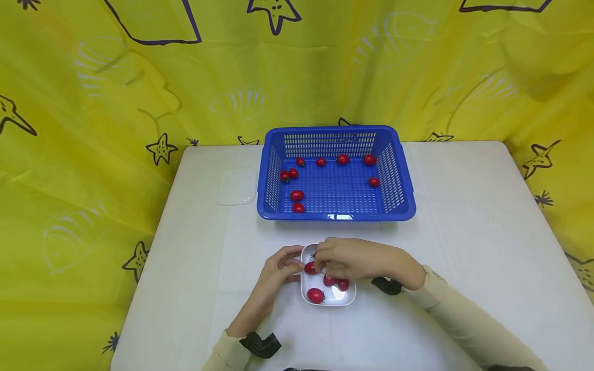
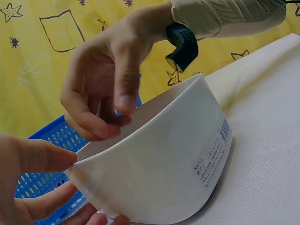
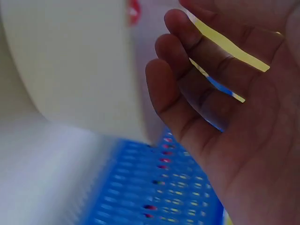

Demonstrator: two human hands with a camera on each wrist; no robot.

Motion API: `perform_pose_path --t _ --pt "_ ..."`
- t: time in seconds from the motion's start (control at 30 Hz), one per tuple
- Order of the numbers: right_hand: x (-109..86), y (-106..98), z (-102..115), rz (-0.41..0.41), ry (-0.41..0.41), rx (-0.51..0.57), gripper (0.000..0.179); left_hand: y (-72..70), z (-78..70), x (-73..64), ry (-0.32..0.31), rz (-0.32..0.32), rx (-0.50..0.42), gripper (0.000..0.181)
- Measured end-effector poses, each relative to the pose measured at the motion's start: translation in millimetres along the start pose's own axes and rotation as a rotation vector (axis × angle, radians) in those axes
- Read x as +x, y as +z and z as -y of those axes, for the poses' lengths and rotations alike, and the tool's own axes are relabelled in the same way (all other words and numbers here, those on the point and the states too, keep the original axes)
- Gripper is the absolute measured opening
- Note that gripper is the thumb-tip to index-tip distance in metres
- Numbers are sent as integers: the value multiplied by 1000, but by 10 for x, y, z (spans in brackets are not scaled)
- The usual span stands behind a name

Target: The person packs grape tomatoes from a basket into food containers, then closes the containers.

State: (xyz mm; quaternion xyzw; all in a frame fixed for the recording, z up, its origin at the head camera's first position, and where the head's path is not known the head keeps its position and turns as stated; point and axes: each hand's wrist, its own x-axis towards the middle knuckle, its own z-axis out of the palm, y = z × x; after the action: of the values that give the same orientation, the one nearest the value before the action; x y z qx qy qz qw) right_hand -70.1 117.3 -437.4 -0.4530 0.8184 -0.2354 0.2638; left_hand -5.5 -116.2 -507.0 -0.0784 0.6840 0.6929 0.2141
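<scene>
A white plastic container point(image 1: 328, 303) with a rounded square rim holds several cherry tomatoes point(image 1: 315, 295), some with green tops. My left hand point(image 1: 275, 275) grips its left side, one digit at the rim and others lower on the outer wall. Over the container's upper right part is my right hand point(image 1: 355, 259), its fingers curved down inside the rim. Its fingertips point(image 2: 108, 132) come close to a tomato point(image 1: 311, 268) by the left wall; whether they pinch one is unclear. The right wrist view shows bent fingers point(image 3: 162, 86) beside the container wall point(image 3: 70, 61).
Behind the container stands a blue perforated basket point(image 1: 336, 217) with several more cherry tomatoes point(image 1: 297, 195) scattered on its floor. A translucent lid point(image 1: 236, 186) lies to the basket's left on the white tabletop point(image 1: 473, 232). A yellow patterned curtain point(image 1: 223, 67) hangs behind and around the table.
</scene>
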Motion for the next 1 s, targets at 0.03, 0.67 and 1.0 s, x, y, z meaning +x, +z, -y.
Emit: perform_pose_path --t 0.03,0.67,1.0 --pt "-4 -41 3 -3 4 11 16 0 -1 1 1 1 0 43" --pt "97 -1023 111 38 -81 19 12 -11 -5 15 4 -8 -3 43" --pt "441 -1366 -62 144 -36 67 15 4 10 7 -7 -6 37 45"
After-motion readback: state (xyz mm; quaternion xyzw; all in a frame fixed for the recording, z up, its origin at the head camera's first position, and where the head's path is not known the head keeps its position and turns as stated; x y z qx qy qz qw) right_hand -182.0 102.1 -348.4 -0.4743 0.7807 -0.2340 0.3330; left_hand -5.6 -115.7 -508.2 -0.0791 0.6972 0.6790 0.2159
